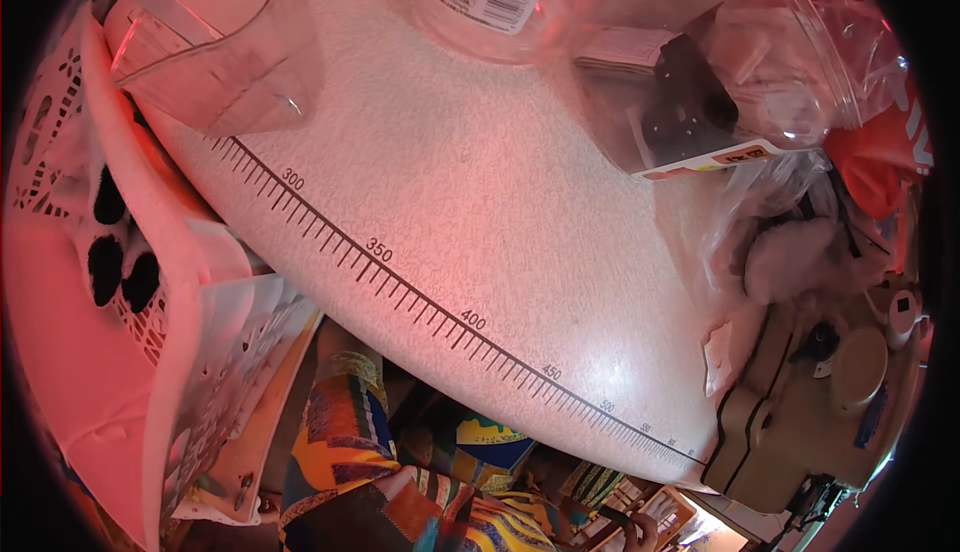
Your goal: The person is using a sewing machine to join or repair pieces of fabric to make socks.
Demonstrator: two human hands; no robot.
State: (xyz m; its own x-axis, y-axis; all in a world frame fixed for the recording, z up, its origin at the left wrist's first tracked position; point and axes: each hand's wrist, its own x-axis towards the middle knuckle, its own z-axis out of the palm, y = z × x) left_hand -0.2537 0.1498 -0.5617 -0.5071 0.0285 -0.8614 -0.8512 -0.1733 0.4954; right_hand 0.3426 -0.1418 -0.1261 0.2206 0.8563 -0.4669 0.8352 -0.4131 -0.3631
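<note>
At the bottom right, below the table edge, my right hand (pixel 640 530) is closed round a dark, narrow object that I cannot make out. My left hand is not in view. Colourful patterned clothing (pixel 345 457) covers my lap beneath the pale tabletop (pixel 480 212), which has a printed measuring scale along its front edge. An olive-grey sewing machine (pixel 785 402) stands at the table's right end, with a small pale scrap (pixel 718 357) beside it.
A white perforated plastic basket (pixel 170 312) is beside the table's left end. Along the back stand a clear angular container (pixel 220 72), a labelled clear tub (pixel 475 2) and a larger clear container (pixel 690 82). Crumpled plastic bags (pixel 800 242) and red plastic (pixel 870 162) lie at the right.
</note>
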